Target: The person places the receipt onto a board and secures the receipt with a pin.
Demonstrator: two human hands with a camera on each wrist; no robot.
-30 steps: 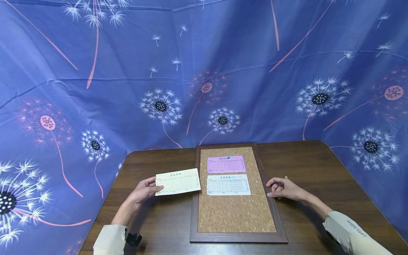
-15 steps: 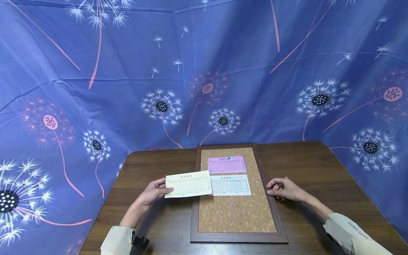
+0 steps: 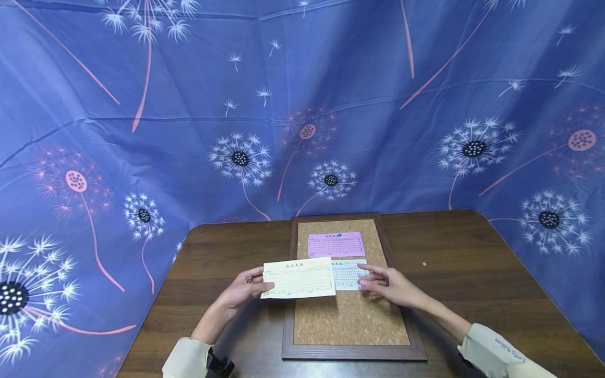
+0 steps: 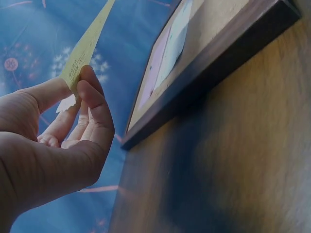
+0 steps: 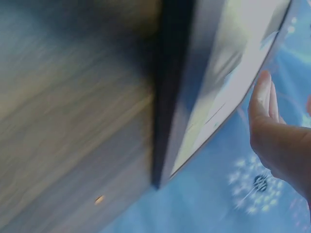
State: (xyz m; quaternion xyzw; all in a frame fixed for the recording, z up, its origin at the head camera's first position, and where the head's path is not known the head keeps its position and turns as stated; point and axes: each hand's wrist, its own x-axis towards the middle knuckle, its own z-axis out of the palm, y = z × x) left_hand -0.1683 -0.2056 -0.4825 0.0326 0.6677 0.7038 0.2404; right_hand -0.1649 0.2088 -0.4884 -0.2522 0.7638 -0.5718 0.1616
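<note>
My left hand [image 3: 240, 290] pinches the left end of a pale yellow receipt slip [image 3: 299, 281], thumb on its printed face. The slip is held above the left side of a framed cork board [image 3: 350, 320] and covers part of a white-blue slip [image 3: 348, 275]. In the left wrist view, thumb and fingers grip the yellow slip [image 4: 90, 46] at its end. Over the board's right part is my right hand [image 3: 396, 286], fingers extended and holding nothing visible; its fingertips overlap the white-blue slip's right edge. Whether they touch it cannot be told. A purple slip [image 3: 334, 245] lies higher up.
A green pin [image 3: 339, 235] marks the purple slip's top, and a pale teal one [image 3: 345, 263] the white-blue slip's. A tiny gold-coloured piece [image 3: 424, 263] lies on the brown table [image 3: 472, 241] right of the board. Behind hangs a blue dandelion-print cloth [image 3: 378, 105].
The left hand has carried the yellow slip rightward over the board, now overlapping the white-blue slip. My right hand has left the frame's right edge and moved left over the board.
</note>
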